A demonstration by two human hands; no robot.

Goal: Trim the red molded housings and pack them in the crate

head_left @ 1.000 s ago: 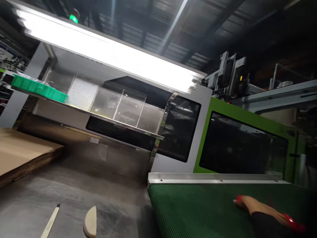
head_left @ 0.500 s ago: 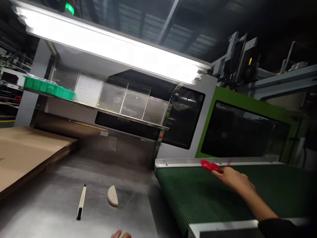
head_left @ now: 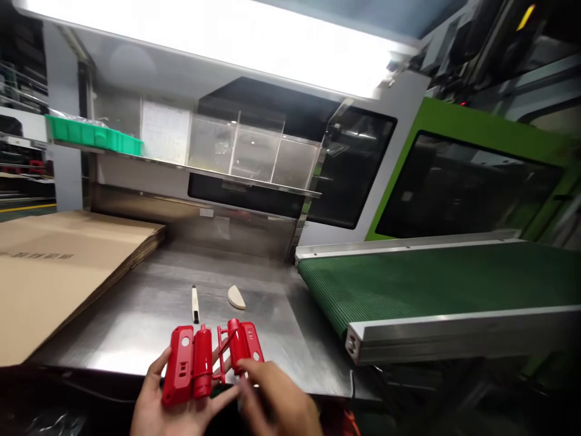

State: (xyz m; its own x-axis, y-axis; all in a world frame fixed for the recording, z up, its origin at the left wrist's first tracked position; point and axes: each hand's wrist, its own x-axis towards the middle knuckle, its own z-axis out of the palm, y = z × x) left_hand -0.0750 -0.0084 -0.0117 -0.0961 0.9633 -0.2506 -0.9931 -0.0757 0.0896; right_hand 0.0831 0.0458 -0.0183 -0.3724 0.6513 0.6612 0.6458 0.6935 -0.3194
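Red plastic parts (head_left: pixel 203 362), joined by thin red bars, are held above the near edge of the steel table. My left hand (head_left: pixel 175 409) supports the larger left portion from below, thumb along its left side. My right hand (head_left: pixel 284 396), partly blurred, has its fingers closed at the lower end of the right portion (head_left: pixel 239 345). Beyond them on the table lie a white cutter with a black end (head_left: pixel 195 304) and a cream half-round piece (head_left: pixel 236 297).
Stacked flat cardboard (head_left: pixel 77 260) covers the left of the steel table (head_left: pixel 154 303). A green conveyor belt (head_left: pixel 422 284) with metal rails stands at the right. Above the table, a shelf (head_left: pixel 254 181) carries a green bin (head_left: pixel 93 134) and clear dividers.
My right hand has come from over the conveyor to the table's front edge with the red plastic. My left hand has risen into view and now holds it too. The view has shifted.
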